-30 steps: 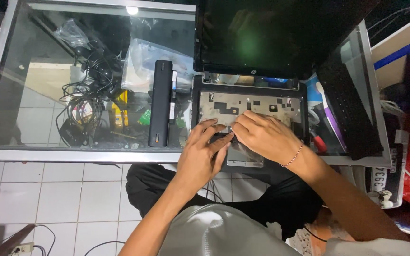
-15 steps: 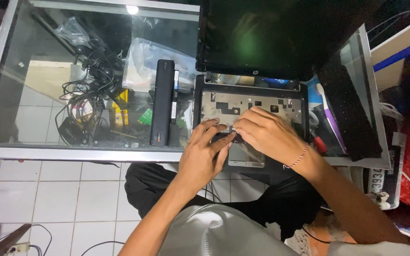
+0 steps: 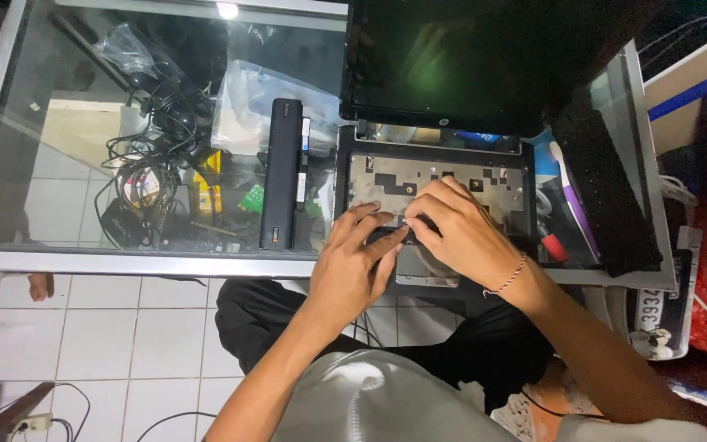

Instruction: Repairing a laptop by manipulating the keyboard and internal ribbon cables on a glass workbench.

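Note:
An open black laptop [image 3: 435,176] lies on a glass-topped table [image 3: 124,262], its keyboard removed so the bare metal deck shows. My left hand [image 3: 353,262] and my right hand [image 3: 460,233] meet over the front of that deck, near the touchpad. Their fingertips pinch at a small dark part between them; I cannot tell what it is or which hand holds it. The laptop screen [image 3: 452,57] stands up, dark. A long black battery [image 3: 281,172] lies left of the laptop.
A detached black keyboard [image 3: 611,192] lies at the right of the laptop, with red and purple tools [image 3: 562,221] beside it. Under the glass sit tangled cables [image 3: 157,164] and plastic bags. White floor tiles and my dark-trousered legs are below.
Both hands stay over the laptop's front deck; the fingers have shifted only slightly around the small part. The view has drifted a little.

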